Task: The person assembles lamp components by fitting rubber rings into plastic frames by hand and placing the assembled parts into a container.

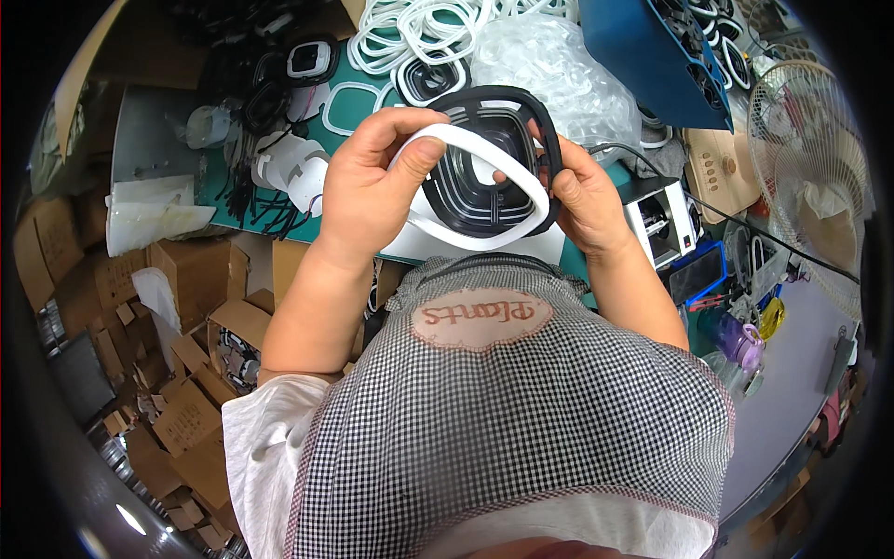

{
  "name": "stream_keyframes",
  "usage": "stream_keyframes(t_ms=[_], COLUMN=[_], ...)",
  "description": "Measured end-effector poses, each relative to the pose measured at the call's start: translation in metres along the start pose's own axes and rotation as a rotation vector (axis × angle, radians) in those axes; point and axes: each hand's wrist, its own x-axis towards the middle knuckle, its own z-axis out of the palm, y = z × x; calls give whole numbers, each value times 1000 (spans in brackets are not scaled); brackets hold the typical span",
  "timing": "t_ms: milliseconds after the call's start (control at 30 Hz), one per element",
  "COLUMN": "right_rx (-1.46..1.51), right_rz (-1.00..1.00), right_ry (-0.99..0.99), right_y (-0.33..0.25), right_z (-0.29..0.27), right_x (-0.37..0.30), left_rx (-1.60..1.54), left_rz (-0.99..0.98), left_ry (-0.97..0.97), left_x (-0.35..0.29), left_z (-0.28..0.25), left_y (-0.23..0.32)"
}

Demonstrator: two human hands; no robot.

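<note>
My left hand (pixel 361 191) pinches a white rounded-square ring (pixel 515 166) between thumb and fingers at its upper left. Just behind it, my right hand (pixel 596 207) grips the right rim of a black plastic housing (pixel 480 197) of similar shape, its thumb in front and some fingers behind. The two parts overlap and are tilted, with the white ring in front of the ribbed black middle. Whether they touch all the way round cannot be told. Both are held above the green table mat (pixel 596 88), close to my checked apron (pixel 503 391).
White rings (pixel 410 33) are heaped at the back beside a clear plastic bag (pixel 549 74). A blue bin (pixel 666 61) of black parts stands at back right. A small white-and-black device (pixel 663 224) and a fan (pixel 805 140) are right. Cardboard boxes (pixel 191 415) crowd the lower left.
</note>
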Motion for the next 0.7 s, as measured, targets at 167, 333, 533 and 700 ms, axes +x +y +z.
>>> stream_keyframes(t_ms=[167,333,533,700], right_rx=[46,31,13,-131], right_rz=[-7,-12,52,120], right_ry=[-56,-63,-35,-54], right_y=[-5,-10,-13,-22], right_z=[-5,-4,-3,-3], right_x=[-4,-6,-6,-3], left_rx=[143,140,365,519], left_rz=[41,-51,-124,-120], left_ry=[36,33,-33,-46], left_x=[6,13,31,33], left_z=[11,16,25,29], left_y=[-3,-2,-2,-7])
